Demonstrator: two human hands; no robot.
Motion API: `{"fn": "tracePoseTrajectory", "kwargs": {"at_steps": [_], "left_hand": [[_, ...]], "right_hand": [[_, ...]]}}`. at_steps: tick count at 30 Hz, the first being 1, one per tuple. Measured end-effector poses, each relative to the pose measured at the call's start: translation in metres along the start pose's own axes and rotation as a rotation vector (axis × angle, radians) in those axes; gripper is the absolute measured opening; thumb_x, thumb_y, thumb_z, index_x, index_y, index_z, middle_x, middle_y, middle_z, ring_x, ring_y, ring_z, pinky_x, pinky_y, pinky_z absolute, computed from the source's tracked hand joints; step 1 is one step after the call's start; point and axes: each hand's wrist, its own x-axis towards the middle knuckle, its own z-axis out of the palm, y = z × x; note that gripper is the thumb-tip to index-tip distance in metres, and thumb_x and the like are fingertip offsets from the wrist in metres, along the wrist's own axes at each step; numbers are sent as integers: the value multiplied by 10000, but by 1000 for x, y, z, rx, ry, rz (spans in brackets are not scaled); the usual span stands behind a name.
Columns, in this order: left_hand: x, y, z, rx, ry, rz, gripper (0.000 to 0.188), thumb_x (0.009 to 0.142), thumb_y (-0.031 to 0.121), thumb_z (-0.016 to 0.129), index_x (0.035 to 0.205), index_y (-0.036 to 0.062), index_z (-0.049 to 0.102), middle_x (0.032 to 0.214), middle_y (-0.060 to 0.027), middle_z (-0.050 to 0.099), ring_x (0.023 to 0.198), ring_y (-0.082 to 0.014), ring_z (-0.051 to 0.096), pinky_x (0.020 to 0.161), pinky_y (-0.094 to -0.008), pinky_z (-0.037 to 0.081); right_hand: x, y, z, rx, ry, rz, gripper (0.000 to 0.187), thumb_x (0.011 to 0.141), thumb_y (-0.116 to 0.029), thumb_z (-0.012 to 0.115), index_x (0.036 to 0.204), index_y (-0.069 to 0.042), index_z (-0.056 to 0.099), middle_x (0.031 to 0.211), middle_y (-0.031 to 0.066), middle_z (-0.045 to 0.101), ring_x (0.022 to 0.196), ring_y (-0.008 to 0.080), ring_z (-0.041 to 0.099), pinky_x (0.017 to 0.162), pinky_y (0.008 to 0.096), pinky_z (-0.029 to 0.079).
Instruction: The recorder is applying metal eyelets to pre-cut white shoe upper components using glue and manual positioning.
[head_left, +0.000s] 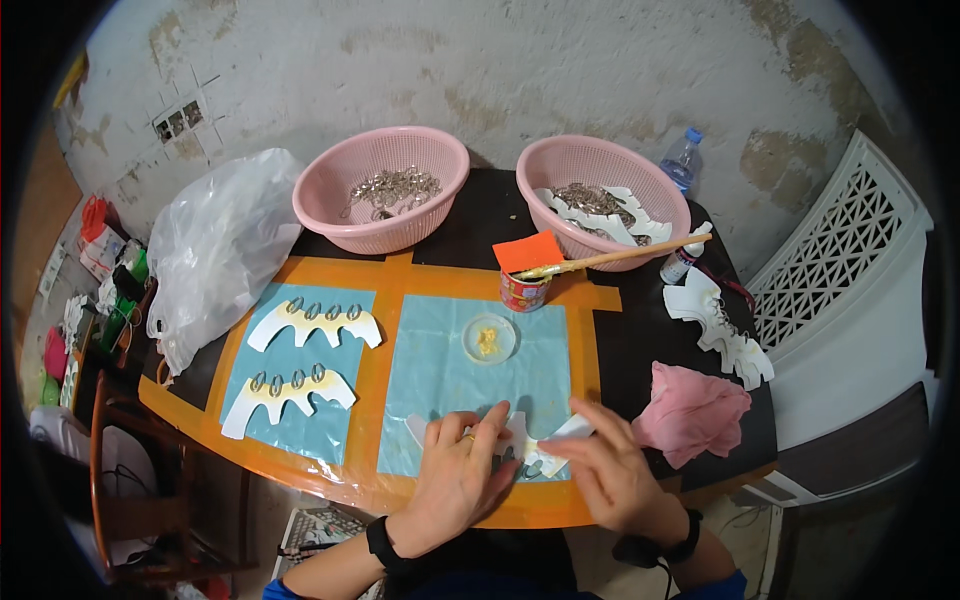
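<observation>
A white scalloped piece (518,428) with a yellowish smear lies at the near edge of the right blue sheet, under both hands. My left hand (462,462) bends its fingers over its middle and left part, thumb and fingers closed on it. Above the right end is my right hand (618,470), its fingers apart and the middle fingertip at the piece. Small grey bits show between the hands, too covered to make out. On the left blue sheet lie two similar pieces, a far one (290,325) and a near one (285,398), each bearing several oval metal rings.
A clear round dish (503,352) holds yellow paste. Behind it a red tin (524,294) carries an orange card and a wooden-handled brush (620,256). Pink baskets (430,225) (545,165) hold metal rings. Pink cloth (693,412) lies right; a plastic bag (215,240) stands left.
</observation>
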Motion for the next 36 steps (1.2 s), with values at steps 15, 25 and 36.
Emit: {"fn": "tracePoseTrajectory", "kwargs": {"at_steps": [15,25,36], "left_hand": [[5,-4,-36,-295,-8,-115,370,889,-49,694,1246,47,671,1174,-102,729,1089,-284,639,963,-401,509],[2,-2,-9,-238,-1,-62,358,897,5,702,1251,58,678,1046,-52,770,989,-310,619,897,-423,505],[-8,-2,-6,-52,-38,-123,610,887,68,765,1457,24,553,1288,-78,738,1196,-268,565,1032,-417,394]], "right_hand": [[-2,18,13,161,-148,83,310,972,-4,605,1279,-48,626,1435,240,545,1432,481,441,1206,522,363],[-7,20,1,256,13,95,279,993,14,564,1249,-31,667,1367,161,646,1441,433,472,1205,530,368],[-19,-1,8,-30,-86,62,356,978,14,568,1314,-59,662,1220,182,705,1484,464,383,1227,690,226]]}}
